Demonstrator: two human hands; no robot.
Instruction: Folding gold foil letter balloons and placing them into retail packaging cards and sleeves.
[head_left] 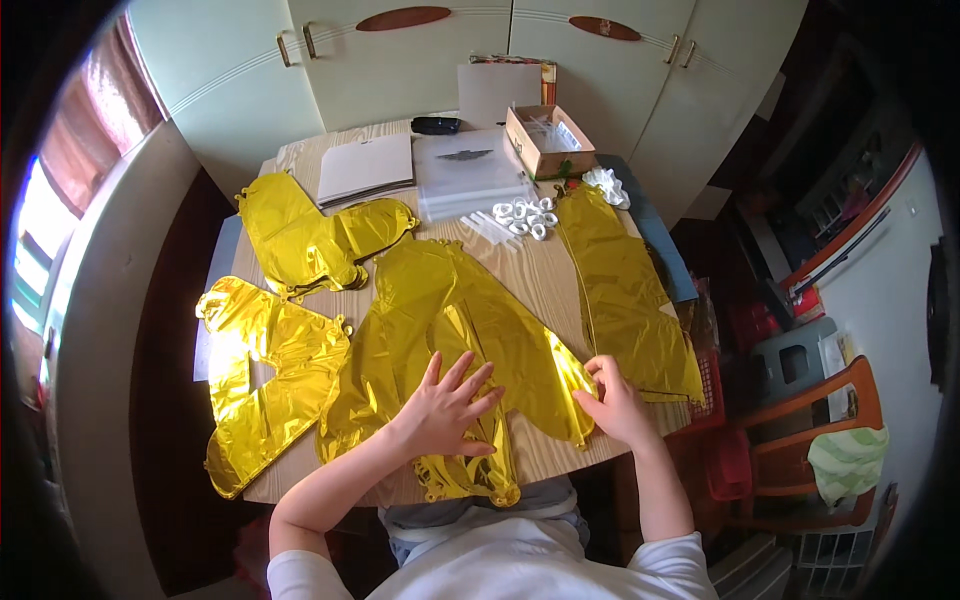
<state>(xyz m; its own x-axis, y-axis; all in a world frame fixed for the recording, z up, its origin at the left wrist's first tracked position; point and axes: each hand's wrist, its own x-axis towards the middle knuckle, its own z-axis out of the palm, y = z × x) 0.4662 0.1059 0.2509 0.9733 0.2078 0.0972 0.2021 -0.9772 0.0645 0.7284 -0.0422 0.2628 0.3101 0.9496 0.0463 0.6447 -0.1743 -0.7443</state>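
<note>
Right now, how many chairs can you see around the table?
1: an orange-framed chair at the right of the wooden table, with a green towel draped on it. Others may be hidden beyond the picture's dark rim.

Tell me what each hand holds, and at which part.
Right hand pinches the gold foil balloon at its right edge; left hand only presses flat on it.

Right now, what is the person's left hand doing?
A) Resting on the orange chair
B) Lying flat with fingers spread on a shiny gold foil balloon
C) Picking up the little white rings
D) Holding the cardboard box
B: the left hand lies palm down, fingers spread, on the gold foil balloon, far from the cardboard box and the white rings.
</note>
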